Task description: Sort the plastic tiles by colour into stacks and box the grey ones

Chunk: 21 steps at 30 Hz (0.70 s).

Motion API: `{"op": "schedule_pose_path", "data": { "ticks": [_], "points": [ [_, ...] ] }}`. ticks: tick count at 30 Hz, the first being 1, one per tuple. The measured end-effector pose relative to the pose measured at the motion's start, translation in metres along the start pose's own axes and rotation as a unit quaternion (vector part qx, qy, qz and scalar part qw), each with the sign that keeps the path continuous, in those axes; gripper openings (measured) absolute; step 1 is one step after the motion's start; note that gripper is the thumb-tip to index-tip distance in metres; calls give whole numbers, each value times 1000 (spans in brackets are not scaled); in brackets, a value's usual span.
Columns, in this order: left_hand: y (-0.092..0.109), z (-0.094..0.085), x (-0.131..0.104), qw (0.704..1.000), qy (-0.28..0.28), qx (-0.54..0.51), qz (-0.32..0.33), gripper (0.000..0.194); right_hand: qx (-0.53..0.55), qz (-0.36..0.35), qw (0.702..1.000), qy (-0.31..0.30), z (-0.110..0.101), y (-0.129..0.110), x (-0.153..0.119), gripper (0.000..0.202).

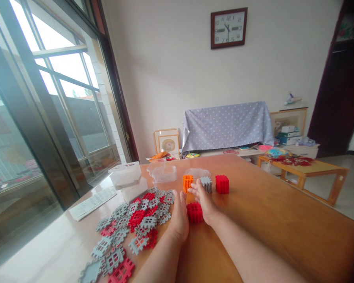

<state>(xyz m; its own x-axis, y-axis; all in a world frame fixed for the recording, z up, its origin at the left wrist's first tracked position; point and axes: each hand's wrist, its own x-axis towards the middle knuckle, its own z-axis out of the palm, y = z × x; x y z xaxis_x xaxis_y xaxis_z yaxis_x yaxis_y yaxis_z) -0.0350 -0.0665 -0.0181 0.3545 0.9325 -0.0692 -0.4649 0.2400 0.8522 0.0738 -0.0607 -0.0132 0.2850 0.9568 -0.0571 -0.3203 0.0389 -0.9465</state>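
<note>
A red block stack (195,212), built of toothed plastic pieces, sits on the wooden table between my two hands. My left hand (179,215) is upright along its left side, fingers stretched forward; whether it touches the block I cannot tell. On the other side, my right hand (205,202) has its fingers extended and apart, its palm close to the block. Beyond the fingertips stand an orange block (188,183), a grey block (207,183) partly hidden by my right hand, and another red block (222,184). A loose pile of grey and red window-shaped pieces (137,218) spreads left of my left hand.
Clear plastic containers (165,173) and white boxes (125,175) stand behind the pile. A printed sheet (93,203) lies at the table's left edge. Further off are a low wooden table (321,169) and a cloth-covered object (227,127) by the wall.
</note>
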Motion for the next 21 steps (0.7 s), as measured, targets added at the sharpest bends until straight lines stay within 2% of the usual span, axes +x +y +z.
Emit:
{"op": "schedule_pose_path", "data": {
  "ticks": [4,8,11,13,15,17,19,21],
  "points": [
    [3,-1,1,999,30,18,1,102,-8,-35,999,16,-1,-8,-1,74],
    [7,-8,3,997,59,44,30,93,-86,-87,991,60,-8,-15,1,71],
    [9,-20,6,993,64,77,69,84,-178,-169,967,69,-16,-12,5,59],
    [12,-28,9,983,66,133,111,75,-245,-217,943,62,-20,-10,7,53],
    [19,-37,12,958,89,223,159,60,-300,-244,920,58,-23,-9,7,51],
    [29,-47,15,918,125,320,199,45,-340,-257,903,57,-24,-9,6,50],
    [42,-57,16,867,159,416,223,35,-367,-264,890,57,-23,-11,3,49],
    [54,-67,13,794,187,532,225,30,-381,-269,883,58,-23,-13,0,48]
  ]
}}
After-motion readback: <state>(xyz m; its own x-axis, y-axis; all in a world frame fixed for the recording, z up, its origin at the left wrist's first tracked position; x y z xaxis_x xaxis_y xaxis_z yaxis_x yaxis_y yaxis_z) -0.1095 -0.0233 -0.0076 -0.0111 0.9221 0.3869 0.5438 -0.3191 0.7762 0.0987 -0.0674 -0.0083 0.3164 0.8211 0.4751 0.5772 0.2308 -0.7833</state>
